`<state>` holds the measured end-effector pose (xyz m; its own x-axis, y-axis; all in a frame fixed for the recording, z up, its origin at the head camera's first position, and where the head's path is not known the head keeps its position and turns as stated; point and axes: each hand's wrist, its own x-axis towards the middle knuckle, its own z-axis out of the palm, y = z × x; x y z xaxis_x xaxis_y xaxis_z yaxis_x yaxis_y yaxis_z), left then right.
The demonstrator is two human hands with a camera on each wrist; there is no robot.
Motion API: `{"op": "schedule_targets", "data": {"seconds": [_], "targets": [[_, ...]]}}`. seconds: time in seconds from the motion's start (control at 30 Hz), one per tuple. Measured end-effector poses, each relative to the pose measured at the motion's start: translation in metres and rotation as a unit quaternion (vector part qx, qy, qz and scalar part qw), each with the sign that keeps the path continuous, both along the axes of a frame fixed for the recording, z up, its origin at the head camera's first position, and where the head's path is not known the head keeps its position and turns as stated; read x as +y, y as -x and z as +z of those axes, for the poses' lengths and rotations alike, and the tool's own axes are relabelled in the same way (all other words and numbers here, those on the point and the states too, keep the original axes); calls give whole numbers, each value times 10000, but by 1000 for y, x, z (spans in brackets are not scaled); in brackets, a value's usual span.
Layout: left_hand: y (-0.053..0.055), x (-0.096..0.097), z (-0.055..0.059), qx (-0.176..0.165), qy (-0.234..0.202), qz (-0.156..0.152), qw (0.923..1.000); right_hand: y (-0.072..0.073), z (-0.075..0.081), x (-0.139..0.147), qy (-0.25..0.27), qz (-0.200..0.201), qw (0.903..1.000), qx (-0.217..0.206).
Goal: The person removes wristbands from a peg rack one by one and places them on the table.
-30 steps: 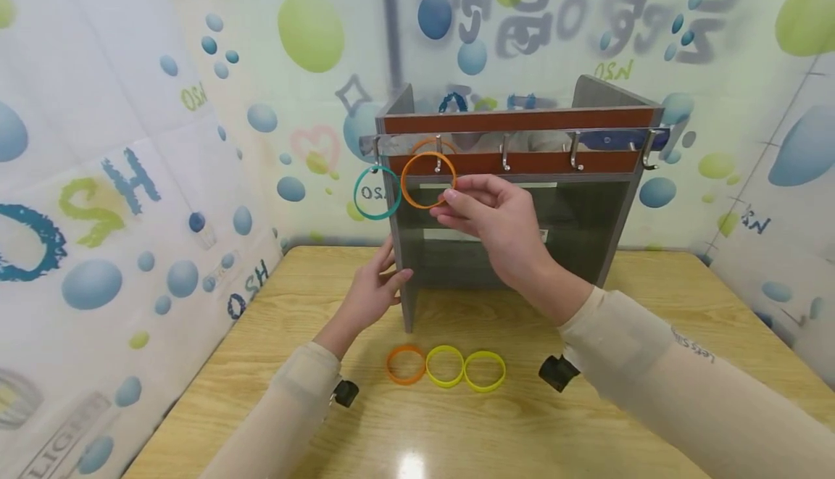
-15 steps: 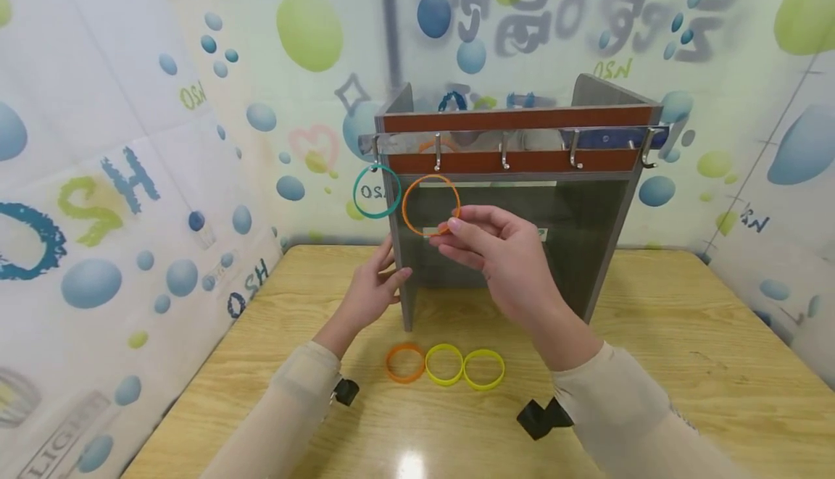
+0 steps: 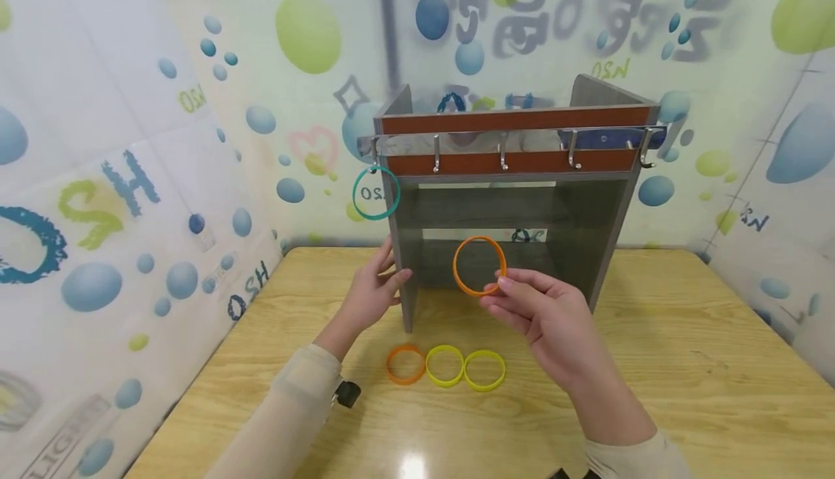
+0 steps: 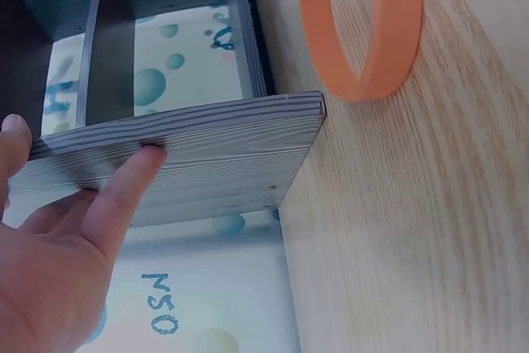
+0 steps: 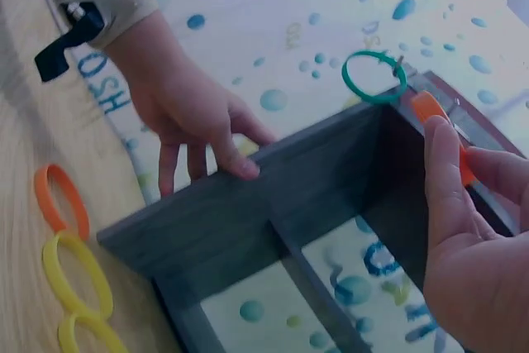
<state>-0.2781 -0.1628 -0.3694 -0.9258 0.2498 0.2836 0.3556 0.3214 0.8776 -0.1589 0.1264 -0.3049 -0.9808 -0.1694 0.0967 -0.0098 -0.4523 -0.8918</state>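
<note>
My right hand [image 3: 554, 330] pinches an orange wristband [image 3: 504, 256] by its lower right edge between thumb and fingers. The band is held up in front of the grey shelf's [image 3: 590, 225] lower opening, touching no hook. My left hand [image 3: 370, 296] holds the shelf's left side panel [image 4: 248, 134], thumb on the front edge and fingers against the outer face. From the leftmost hook of the metal rail [image 3: 470, 144] hangs a teal wristband [image 3: 376, 217]. The rail's other hooks carry nothing.
On the wooden table [image 3: 293, 421], in front of the shelf, a second orange wristband [image 3: 406, 382] and two yellow wristbands [image 3: 445, 384] lie in a row, side by side. Patterned curtain [image 3: 196, 102] surrounds the table at the back and sides.
My right hand has drawn the orange wristband away from the second hook, down and to the right. The left hand stays on the panel, and the teal wristband hangs as before.
</note>
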Motion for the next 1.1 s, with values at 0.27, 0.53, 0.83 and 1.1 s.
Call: {"op": "schedule_targets", "data": {"seconds": [0.27, 0.53, 0.83, 1.1], "targets": [[1, 2, -3, 45, 20, 0, 10000, 3, -42, 53, -65, 41, 9999, 109], [1, 2, -2, 36, -59, 16, 10000, 3, -72, 96, 60, 90, 9999, -10], [1, 0, -2, -1, -51, 27, 10000, 6, -91, 113, -201, 153, 9988, -414], [2, 0, -2, 44, -127, 4, 9999, 14, -113, 114, -848, 624, 9927, -590]]}}
